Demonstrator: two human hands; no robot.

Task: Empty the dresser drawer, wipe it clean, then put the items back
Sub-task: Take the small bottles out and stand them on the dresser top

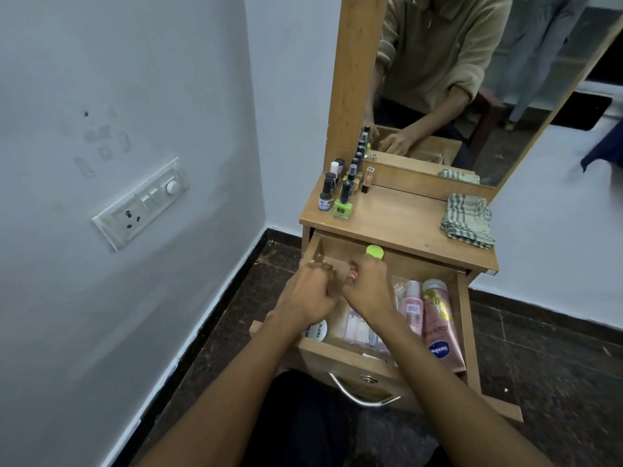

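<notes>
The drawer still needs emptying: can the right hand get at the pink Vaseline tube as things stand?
Probably yes. The tube lies uncovered at the drawer's right side, just beside the right hand, though that hand already seems to hold something small.

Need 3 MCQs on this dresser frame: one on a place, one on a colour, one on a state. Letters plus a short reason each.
1. Where does the checked cloth lie?
A. in the drawer
B. on the dresser top, right side
C. on the floor

2. What colour is the front nail polish bottle nearest the top's edge?
A. bright green
B. red
C. white

3. What state is the drawer in?
A. shut
B. pulled out and bare
C. pulled out with items inside

Answers:
1 B: it sits folded on the wooden top near the mirror.
2 A: its body is lime green under a black cap.
3 C: the pink Vaseline tube and a pink bottle lie inside, and both hands reach in.
</notes>
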